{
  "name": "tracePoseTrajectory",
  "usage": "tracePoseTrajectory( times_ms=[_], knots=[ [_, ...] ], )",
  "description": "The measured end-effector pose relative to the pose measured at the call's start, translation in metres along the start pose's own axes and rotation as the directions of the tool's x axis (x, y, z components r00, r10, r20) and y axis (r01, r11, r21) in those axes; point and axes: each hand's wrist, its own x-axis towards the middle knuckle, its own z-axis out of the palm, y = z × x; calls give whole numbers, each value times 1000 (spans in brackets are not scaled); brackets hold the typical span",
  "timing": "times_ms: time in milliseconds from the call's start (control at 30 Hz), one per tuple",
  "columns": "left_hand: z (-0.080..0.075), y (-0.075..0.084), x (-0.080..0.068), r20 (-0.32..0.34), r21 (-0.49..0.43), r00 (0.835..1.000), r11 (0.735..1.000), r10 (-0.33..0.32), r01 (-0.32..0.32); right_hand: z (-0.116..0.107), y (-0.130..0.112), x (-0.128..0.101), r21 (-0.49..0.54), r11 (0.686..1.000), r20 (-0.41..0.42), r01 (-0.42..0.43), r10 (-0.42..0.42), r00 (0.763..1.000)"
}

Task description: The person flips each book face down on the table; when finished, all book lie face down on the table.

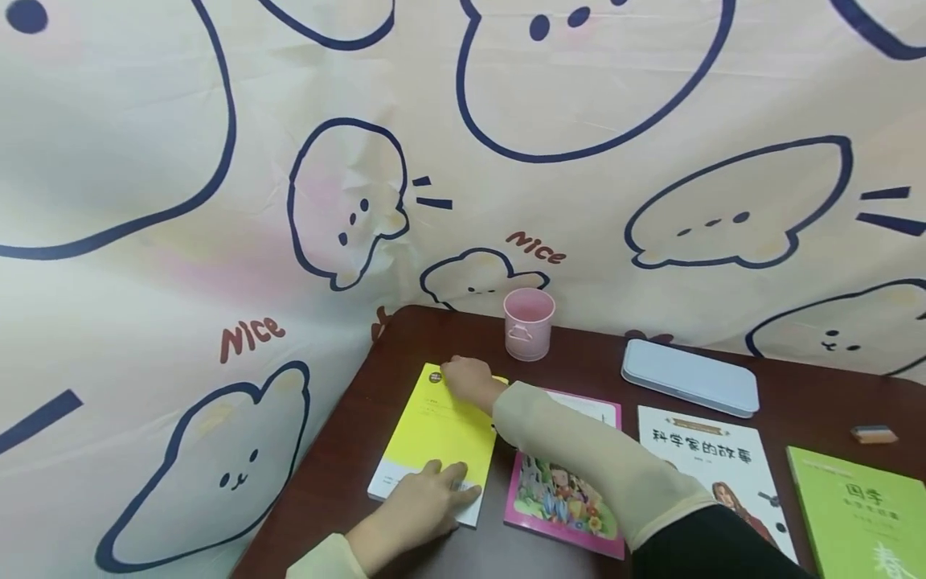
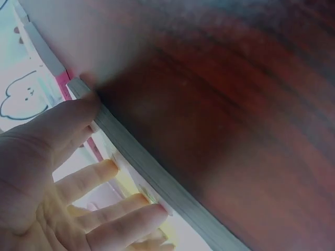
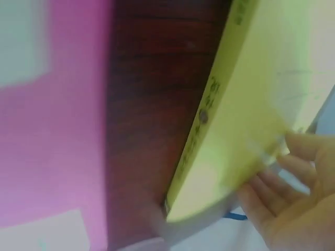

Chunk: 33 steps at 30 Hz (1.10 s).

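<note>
A yellow book (image 1: 452, 430) with a white lower band lies flat at the left of the table. My left hand (image 1: 423, 507) is at its near edge, fingers spread over the white band. In the left wrist view the thumb (image 2: 78, 112) meets the near edge of the book (image 2: 157, 180). At the far edge, my right hand (image 1: 470, 382) touches the cover near the top. The right wrist view has its fingers (image 3: 303, 146) loosely bent along that edge, beside the yellow cover (image 3: 235, 141).
Right of the yellow book lies a pink-bordered picture book (image 1: 564, 494), partly under my right sleeve. Farther right are a white book (image 1: 698, 442) and a green book (image 1: 861, 498). A pink bucket (image 1: 530, 330), a pale blue case (image 1: 690, 378) and a small eraser (image 1: 874, 435) stand behind.
</note>
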Motion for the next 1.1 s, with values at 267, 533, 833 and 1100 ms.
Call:
tracePoseTrajectory(
  times_ms=[267,533,833,1100],
  knots=[
    [1,-3,5,111,-45,994,999,-4,9,-16,18,-36,-145,983,229,114,-79,970],
    [-10,0,12,192,-96,981,994,-25,44,-40,58,-67,-193,973,134,130,-105,985],
    [-14,10,26,-17,-62,998,997,-53,52,-55,99,-108,-88,994,64,63,-58,996],
    [-25,28,51,-188,-90,981,995,-57,41,-62,129,-137,-86,996,38,2,1,999]
  ],
)
